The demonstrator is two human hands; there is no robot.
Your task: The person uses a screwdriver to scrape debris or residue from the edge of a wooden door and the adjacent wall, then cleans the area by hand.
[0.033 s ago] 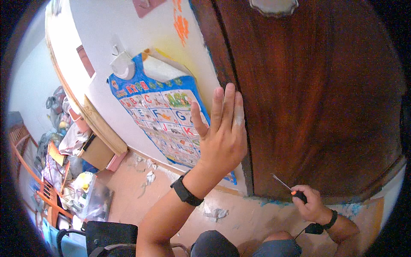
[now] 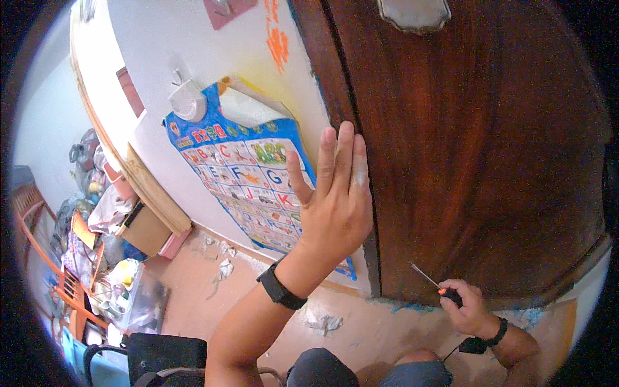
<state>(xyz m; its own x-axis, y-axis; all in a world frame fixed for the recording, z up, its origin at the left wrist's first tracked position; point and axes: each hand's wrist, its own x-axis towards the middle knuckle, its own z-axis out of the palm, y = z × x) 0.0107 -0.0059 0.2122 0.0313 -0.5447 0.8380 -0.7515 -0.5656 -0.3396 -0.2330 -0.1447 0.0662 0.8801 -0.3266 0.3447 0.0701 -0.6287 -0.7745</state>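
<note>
My left hand lies flat with its fingers stretched upward, over the edge where the dark brown wooden door and its frame meet the white wall. A black watch is on that wrist. Lower right, my right hand is closed round the black and orange handle of a screwdriver. Its thin metal shaft points up and left, in front of the lower part of the door; whether the tip touches the wood I cannot tell. A blue alphabet poster with a curled top corner hangs left of my left hand and is partly hidden by it.
Scraps of torn paper lie on the tan floor. At the left stand a clear plastic bin, a cardboard box and piled bags beside a wooden chair. A black bag is at the lower left. A white hook is on the wall.
</note>
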